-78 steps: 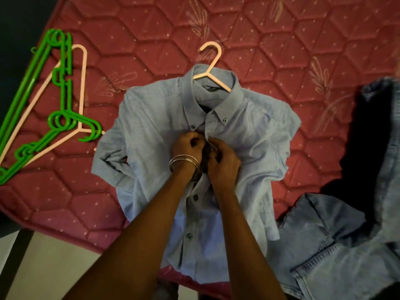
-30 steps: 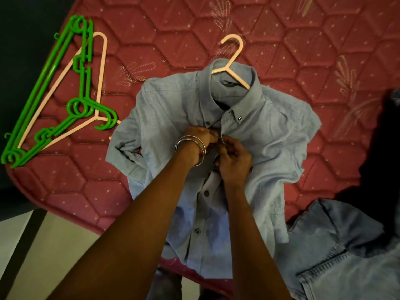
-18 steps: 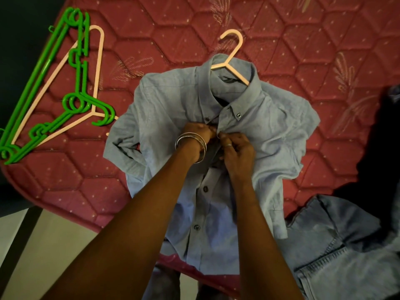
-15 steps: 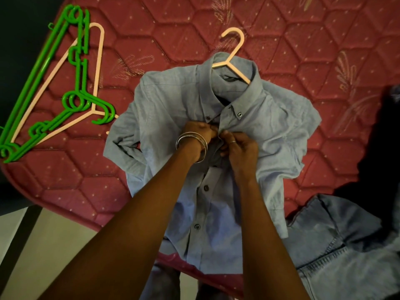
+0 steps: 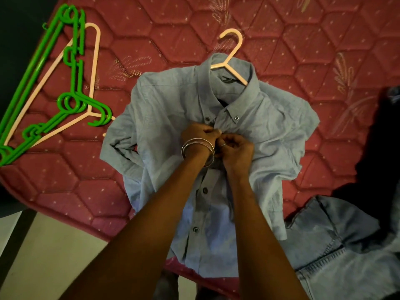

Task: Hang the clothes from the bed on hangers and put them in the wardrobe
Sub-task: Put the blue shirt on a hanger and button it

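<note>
my left hand [image 5: 200,135]: fingers curled, pinching blue shirt [image 5: 168,118] placket
my right hand [image 5: 237,148]: fingers curled, pinching same placket

Home bedroom: red quilted mattress [image 5: 151,29] under both hands, spare plastic hangers [image 5: 71,83] lying well left of them, denim garment [image 5: 337,245] heaped to right.

No readable text, labels or numbers anywhere
</note>
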